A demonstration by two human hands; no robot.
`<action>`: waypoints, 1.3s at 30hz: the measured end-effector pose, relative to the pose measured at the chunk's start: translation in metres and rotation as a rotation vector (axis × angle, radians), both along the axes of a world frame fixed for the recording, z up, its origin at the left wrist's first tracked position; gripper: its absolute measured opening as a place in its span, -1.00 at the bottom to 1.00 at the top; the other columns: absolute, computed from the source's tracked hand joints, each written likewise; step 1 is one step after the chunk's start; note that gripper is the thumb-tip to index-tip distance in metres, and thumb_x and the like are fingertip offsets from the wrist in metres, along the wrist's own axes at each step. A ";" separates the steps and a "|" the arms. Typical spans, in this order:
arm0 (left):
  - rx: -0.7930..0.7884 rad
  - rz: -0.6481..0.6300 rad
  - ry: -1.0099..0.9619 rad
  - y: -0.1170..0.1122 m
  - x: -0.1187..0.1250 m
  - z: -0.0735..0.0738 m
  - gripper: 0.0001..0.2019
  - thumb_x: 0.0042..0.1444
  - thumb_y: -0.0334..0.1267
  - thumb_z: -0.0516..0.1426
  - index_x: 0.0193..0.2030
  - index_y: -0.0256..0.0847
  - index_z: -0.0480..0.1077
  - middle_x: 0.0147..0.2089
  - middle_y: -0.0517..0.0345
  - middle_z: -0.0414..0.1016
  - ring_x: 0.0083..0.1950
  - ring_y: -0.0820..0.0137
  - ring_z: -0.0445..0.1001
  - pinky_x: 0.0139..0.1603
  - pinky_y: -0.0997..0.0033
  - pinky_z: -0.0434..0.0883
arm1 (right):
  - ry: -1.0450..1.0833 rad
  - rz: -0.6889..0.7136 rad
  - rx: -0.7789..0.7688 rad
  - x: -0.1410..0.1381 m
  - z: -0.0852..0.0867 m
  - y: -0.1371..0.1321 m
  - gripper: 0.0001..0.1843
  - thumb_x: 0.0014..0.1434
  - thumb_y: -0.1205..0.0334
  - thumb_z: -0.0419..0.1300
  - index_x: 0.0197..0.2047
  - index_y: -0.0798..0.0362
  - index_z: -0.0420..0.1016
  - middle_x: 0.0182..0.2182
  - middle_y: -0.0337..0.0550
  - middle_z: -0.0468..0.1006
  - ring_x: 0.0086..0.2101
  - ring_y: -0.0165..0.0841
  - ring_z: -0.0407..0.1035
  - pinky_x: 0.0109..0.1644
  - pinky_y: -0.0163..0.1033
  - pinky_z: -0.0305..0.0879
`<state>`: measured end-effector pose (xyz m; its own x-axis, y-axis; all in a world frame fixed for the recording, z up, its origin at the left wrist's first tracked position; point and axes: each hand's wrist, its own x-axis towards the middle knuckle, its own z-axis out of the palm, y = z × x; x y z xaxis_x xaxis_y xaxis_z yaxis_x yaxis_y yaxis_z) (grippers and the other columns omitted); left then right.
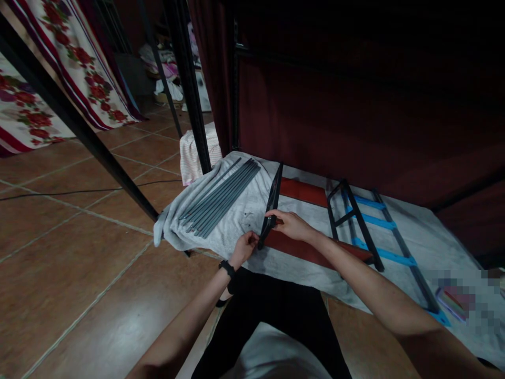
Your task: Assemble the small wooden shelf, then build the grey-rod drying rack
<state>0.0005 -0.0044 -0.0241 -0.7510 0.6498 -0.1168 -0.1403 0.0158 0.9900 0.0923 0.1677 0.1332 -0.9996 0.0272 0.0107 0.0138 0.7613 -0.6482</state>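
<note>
Head view: right hand [294,226] grasps a black frame [275,197]; left hand [243,248] curls at its near end, hold unclear.

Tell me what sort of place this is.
Likely a room in a home: a white fabric curtain with red flowers, square brown floor tiles and a plain maroon fabric drape suggest it.

Floral curtain [81,58]: hangs at left. 1 black cable [71,193]: lies across tiled floor [79,273]. Striped cloth [191,157]: located behind 1 black post [193,100]. Dark red curtain [335,131]: hangs at rear.
</note>
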 end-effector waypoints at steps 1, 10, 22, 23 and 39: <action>0.032 0.009 -0.040 -0.001 0.000 0.000 -0.87 -0.09 -0.41 0.22 -0.35 -0.23 0.40 -0.44 0.23 0.47 -0.40 0.48 0.43 -0.35 0.53 0.33 | 0.005 -0.005 -0.007 0.000 -0.001 0.000 -0.54 0.16 0.33 0.21 0.14 -0.09 0.43 -0.20 -0.25 0.62 -0.21 -0.36 0.50 -0.06 -0.26 0.32; -0.018 0.001 -0.087 0.000 0.004 -0.005 -0.86 -0.03 -0.28 0.26 -0.38 -0.22 0.37 -0.53 0.26 0.43 -0.52 0.50 0.36 -0.45 0.53 0.28 | 0.021 -0.027 -0.018 -0.001 -0.003 0.003 -0.53 0.14 0.33 0.22 0.14 -0.10 0.46 -0.20 -0.25 0.62 -0.20 -0.34 0.50 -0.05 -0.23 0.34; -0.008 0.011 -0.146 0.001 0.005 -0.002 -0.80 -0.03 -0.22 0.30 -0.37 -0.24 0.37 -0.54 0.27 0.42 -0.55 0.53 0.34 -0.49 0.56 0.26 | 0.009 -0.039 -0.002 0.000 -0.003 0.000 -0.49 0.14 0.35 0.22 0.17 -0.10 0.45 -0.24 -0.25 0.61 -0.24 -0.37 0.48 -0.10 -0.27 0.32; -0.004 0.011 -0.149 0.000 0.005 -0.001 -0.79 -0.03 -0.21 0.30 -0.35 -0.24 0.39 -0.51 0.26 0.44 -0.52 0.52 0.37 -0.47 0.54 0.29 | 0.008 -0.036 -0.005 0.000 -0.004 0.000 -0.48 0.14 0.35 0.22 0.18 -0.10 0.44 -0.24 -0.25 0.61 -0.24 -0.37 0.48 -0.10 -0.28 0.32; -0.093 0.009 -0.124 0.001 0.003 -0.010 -0.83 0.05 -0.20 0.24 -0.39 -0.25 0.39 -0.57 0.22 0.43 -0.58 0.50 0.35 -0.52 0.53 0.29 | -0.004 -0.035 -0.001 0.001 -0.001 -0.002 -0.47 0.14 0.34 0.22 0.20 -0.10 0.43 -0.24 -0.25 0.62 -0.24 -0.34 0.48 -0.07 -0.25 0.32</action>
<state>0.0037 -0.0038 -0.0339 -0.7328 0.6251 -0.2687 -0.2623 0.1050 0.9593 0.0934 0.1655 0.1318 -0.9980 0.0625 0.0068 0.0432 0.7598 -0.6488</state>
